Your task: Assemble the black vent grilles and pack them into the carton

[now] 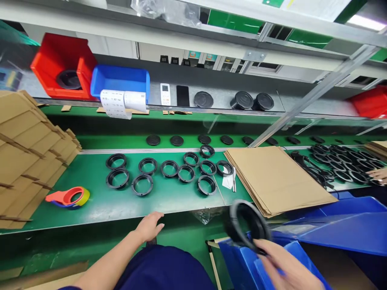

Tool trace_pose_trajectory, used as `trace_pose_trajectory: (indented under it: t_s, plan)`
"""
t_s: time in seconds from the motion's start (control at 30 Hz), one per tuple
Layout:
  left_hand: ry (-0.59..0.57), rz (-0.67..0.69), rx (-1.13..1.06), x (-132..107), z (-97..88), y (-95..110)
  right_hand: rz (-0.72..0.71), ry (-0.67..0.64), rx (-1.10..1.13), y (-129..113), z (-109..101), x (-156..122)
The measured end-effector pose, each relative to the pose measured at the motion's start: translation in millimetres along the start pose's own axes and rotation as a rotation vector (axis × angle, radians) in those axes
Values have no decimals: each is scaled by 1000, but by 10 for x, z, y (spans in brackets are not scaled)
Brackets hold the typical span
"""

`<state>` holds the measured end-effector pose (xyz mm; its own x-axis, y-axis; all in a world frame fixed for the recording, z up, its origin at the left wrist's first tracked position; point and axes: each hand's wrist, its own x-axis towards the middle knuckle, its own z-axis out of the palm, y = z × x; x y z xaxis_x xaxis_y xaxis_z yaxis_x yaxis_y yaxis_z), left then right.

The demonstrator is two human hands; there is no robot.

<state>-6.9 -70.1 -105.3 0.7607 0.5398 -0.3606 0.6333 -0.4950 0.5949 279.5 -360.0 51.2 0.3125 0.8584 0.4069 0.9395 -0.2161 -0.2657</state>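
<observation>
My right hand grips a black plastic ring by its lower edge, raised over the blue bins to the right. Motion blurs both the ring and the fingers. Close to the front edge of the green table, my left hand has its thumb and fingers apart and holds nothing. Several similar black rings, among them one ring on the left and another ring on the right, lie flat on the table beyond my left hand.
Stacked cardboard stands left, near a red-and-yellow tape dispenser. Flat cardboard sheets lie right of the rings, above blue bins. Black discs line the back. The shelf holds red and blue trays. Another person's hand shows far right.
</observation>
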Motion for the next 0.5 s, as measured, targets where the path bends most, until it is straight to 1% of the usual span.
trace_pose_trajectory:
  t_s: [0.03,0.07,0.13,0.2,0.27,0.3,0.37,0.43,0.5]
  plan:
    - [16,-8,-10,-19,-66,-77,-108,-69,6,-177,250,172]
    - [37,-21,-25,-41,-121,-151,-176,-120,13,-354,519,339]
    - [90,-59,-83,-87,-190,-286,-256,-248,30,-658,1070,635]
    - [145,-106,-177,-136,-205,-400,-320,-365,30,-844,1574,867]
    - [192,-148,-268,-185,-181,-495,-310,-455,3,-908,1979,1040]
    - [212,-164,-299,-211,-160,-539,-292,-494,-11,-908,2138,1109]
    - [255,-203,-343,-260,-118,-623,-272,-562,-8,-877,2374,1222]
    - [308,-257,-368,-298,-95,-702,-290,-628,47,-838,2523,1316]
    - [374,-313,-379,-308,-112,-763,-307,-665,123,-804,2613,1404]
